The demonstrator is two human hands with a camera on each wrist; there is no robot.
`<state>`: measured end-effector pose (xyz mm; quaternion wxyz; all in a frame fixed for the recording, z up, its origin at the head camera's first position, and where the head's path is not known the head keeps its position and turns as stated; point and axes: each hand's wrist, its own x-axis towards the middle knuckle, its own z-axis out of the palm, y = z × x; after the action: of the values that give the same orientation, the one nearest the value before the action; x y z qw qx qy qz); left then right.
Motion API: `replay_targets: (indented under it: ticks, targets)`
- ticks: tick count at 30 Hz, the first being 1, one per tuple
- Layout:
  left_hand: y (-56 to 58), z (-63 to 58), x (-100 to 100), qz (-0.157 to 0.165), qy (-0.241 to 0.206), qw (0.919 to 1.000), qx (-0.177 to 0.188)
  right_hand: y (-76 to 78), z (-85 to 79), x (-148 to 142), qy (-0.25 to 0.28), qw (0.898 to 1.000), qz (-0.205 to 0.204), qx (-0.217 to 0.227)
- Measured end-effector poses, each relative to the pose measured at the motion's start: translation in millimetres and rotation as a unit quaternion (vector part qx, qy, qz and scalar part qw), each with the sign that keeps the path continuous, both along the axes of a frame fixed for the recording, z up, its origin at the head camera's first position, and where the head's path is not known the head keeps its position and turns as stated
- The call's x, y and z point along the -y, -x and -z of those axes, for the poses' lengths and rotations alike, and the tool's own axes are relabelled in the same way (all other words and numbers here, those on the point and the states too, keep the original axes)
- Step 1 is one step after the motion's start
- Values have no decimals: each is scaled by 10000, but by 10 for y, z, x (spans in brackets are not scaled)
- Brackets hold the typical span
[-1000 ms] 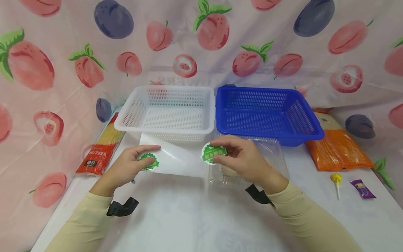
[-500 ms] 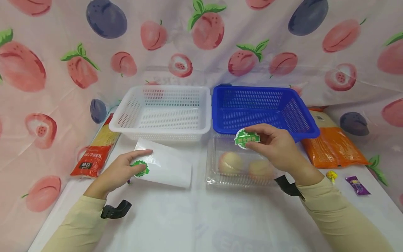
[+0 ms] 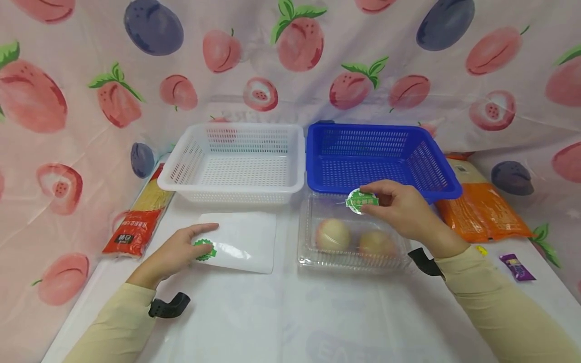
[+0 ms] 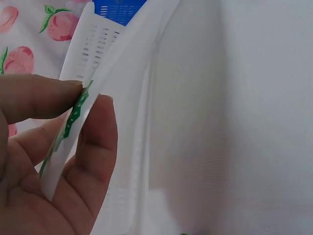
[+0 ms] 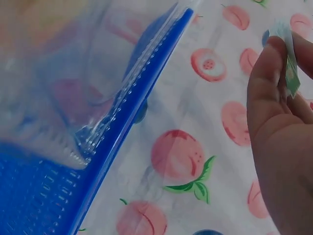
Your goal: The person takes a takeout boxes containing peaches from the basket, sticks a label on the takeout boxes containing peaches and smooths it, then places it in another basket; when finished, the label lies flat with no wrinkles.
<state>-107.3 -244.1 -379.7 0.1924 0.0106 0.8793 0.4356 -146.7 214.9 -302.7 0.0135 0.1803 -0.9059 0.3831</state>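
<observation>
My left hand [image 3: 174, 252] pinches the left edge of a white sticker backing sheet [image 3: 247, 239]; a green printed sticker [image 3: 206, 250] shows on it under the thumb. In the left wrist view the sheet [image 4: 73, 127] passes between thumb and fingers. On the right, my right hand [image 3: 404, 206] pinches a round green-and-white sticker [image 3: 358, 201] between thumb and fingers. Below that hand stands a closed clear plastic clamshell box [image 3: 313, 259] with two peaches [image 3: 333, 235] inside. The sticker is apart from the lid as far as the head view shows.
Behind stand a white basket [image 3: 231, 191] and a blue basket [image 3: 383, 194]. A red-and-yellow packet [image 3: 136, 227] lies at left, an orange bag [image 3: 481, 212] at right. A purple-wrapped candy [image 3: 517, 267] and a yellow lollipop [image 3: 481, 250], partly hidden by the right arm, lie near the right edge.
My right hand has carried the sticker away from the backing sheet, rightward over the clamshell box. The sheet, still in my left hand, has dropped flatter toward the table.
</observation>
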Motion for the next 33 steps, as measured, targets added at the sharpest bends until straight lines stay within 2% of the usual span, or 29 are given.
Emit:
replay_targets:
  ticks: [6,12,15,22,28,33]
  targets:
    - [-7,68,-41,-80,51,9999,52,31,9,-80,-230,9994,-19,266]
    - [-1,134,-103,-109,127,9998,-134,54,-55,-211,-729,9968,53,311]
    - [6,161,-124,-132,130,9997,-186,76,-54,-242,-702,9966,-46,440]
    - [21,184,-163,-185,229,9993,-217,157,53,-231,-529,9958,-342,664]
    - [30,222,-176,-117,240,9995,-149,203,140,-199,-676,9922,-371,978]
    - [49,241,-166,-150,328,9993,-47,220,189,-177,-813,9906,-343,1041]
